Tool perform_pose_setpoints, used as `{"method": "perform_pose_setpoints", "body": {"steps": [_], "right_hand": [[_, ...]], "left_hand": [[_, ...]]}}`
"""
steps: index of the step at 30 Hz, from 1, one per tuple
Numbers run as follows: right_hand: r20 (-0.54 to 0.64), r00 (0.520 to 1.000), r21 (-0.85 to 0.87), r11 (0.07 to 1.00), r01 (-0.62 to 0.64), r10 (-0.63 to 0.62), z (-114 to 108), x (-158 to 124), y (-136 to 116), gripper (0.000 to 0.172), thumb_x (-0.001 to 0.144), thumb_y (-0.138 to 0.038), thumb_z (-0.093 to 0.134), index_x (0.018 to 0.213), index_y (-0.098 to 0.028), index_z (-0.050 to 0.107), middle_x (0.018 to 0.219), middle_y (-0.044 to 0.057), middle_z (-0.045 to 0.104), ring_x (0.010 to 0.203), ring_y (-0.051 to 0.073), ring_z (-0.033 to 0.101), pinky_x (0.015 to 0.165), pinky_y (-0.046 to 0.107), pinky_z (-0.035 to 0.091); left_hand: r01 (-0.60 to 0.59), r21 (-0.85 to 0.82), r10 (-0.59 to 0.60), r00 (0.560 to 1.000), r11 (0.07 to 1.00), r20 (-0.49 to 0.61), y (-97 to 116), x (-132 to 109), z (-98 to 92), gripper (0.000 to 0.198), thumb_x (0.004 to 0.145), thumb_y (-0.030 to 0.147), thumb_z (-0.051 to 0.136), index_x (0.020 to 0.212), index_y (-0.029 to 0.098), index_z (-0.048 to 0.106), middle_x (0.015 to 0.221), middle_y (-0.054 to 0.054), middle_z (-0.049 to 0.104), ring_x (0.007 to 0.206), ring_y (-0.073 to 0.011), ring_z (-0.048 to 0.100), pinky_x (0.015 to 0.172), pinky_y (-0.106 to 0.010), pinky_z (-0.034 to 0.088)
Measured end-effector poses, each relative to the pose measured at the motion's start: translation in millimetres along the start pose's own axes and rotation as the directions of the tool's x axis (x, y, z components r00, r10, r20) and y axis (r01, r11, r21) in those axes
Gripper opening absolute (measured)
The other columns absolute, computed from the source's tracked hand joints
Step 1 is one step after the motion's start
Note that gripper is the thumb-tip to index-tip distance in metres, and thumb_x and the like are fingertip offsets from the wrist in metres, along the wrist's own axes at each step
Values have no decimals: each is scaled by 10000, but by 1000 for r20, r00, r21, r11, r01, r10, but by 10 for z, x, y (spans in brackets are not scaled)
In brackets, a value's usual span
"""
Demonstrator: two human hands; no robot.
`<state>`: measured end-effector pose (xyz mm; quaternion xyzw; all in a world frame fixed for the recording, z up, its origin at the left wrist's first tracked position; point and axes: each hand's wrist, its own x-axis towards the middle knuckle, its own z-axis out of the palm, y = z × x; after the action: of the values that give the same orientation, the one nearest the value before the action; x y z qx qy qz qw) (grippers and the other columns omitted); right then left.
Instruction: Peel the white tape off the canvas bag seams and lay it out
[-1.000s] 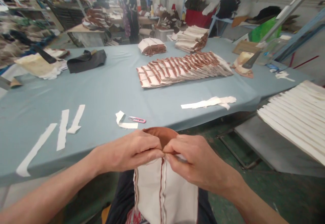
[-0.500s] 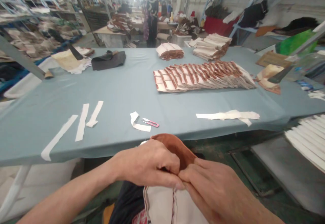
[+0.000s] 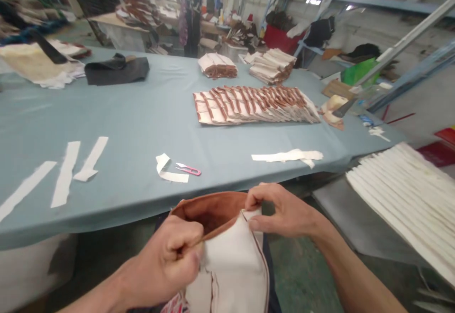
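A sewn leather piece [image 3: 232,256], brown on its inner face and pale with seams outside, stands over my lap with its mouth open upward. My left hand [image 3: 174,251] is closed on the near rim at the left, thumb outside. At the right end of the rim, my right hand [image 3: 280,209] pinches the edge beside a seam. The lower part of the piece runs out of view. Beyond it on the table lie pink-handled thread snips [image 3: 189,169] and a curled white strip [image 3: 168,171].
The blue-covered table [image 3: 135,119] bears a fanned row of brown-and-white pieces [image 3: 256,107], two stacked piles behind it, and several white strips [image 3: 67,173] at left. A dark folded piece [image 3: 117,70] lies further back. White padded sheets [image 3: 408,204] are at right.
My hands were close together on the rim and are now apart, the right one moved to the far right corner. The mouth shows wider. My view has turned to the right.
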<state>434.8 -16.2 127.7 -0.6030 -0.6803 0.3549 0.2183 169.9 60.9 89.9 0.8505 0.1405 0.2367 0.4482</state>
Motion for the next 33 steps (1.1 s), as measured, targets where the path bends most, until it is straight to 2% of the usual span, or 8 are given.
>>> {"method": "perform_pose_setpoints", "body": {"steps": [3,8,11,13,16,19,27,33], "right_hand": [[38,999,189,982,-24,17,-23,-34,31,243,864,-407,728,874,-167,695,814,0,704,746,151,602,705,251,444],[-35,999,164,986,-20,26,16,-79,-266,189,874,-291,730,755,-172,643,697,-48,586,649,102,481,611,222,353],[-54,998,201,979,35,-24,-34,-62,-378,213,920,-296,702,748,-177,661,702,-40,606,634,104,486,595,228,352],[-62,996,222,972,80,-68,-90,-58,-401,222,956,-306,675,774,-180,685,741,-22,650,657,114,522,618,233,379],[-62,990,204,969,139,-129,-171,-74,-398,229,985,-318,660,803,-186,699,764,-11,676,691,126,553,667,242,413],[-44,990,197,971,138,-132,-209,-108,-373,257,990,-363,662,805,-187,688,745,-14,647,681,126,535,657,242,415],[-20,998,289,956,-45,53,-17,-224,-128,268,921,-399,708,800,-172,632,736,-28,609,656,110,490,614,234,383],[-22,1000,324,946,16,-9,152,-202,-59,213,855,-370,726,836,-182,628,779,-25,616,701,125,520,668,252,406]], "left_hand": [[-94,130,105,991,987,-79,-134,-36,-120,324,860,79,427,666,221,210,558,79,219,438,-61,270,466,-253,208],[-197,316,258,952,928,-165,-342,35,-131,358,918,74,482,627,213,326,521,83,328,454,-79,307,491,-264,230],[-136,240,156,985,961,-67,-371,162,-145,330,1012,203,529,684,192,493,594,55,510,539,-93,457,538,-217,339],[-104,160,104,995,982,8,-321,273,-173,243,1048,338,552,897,174,648,800,-4,688,715,-127,616,677,-223,464],[-198,22,196,979,980,60,-156,455,-197,358,1069,479,504,1135,172,677,1105,-95,751,1004,-195,685,909,-304,514],[-260,-100,269,959,960,93,35,619,-168,333,1063,448,509,1035,159,674,1009,-86,742,945,-190,670,895,-305,508],[22,-224,51,947,974,316,119,702,31,257,997,314,539,848,131,641,733,8,602,653,-106,503,618,-219,413],[124,-279,-11,927,952,375,61,623,23,278,1016,328,558,825,136,618,744,26,541,651,-96,450,595,-211,363]]}}
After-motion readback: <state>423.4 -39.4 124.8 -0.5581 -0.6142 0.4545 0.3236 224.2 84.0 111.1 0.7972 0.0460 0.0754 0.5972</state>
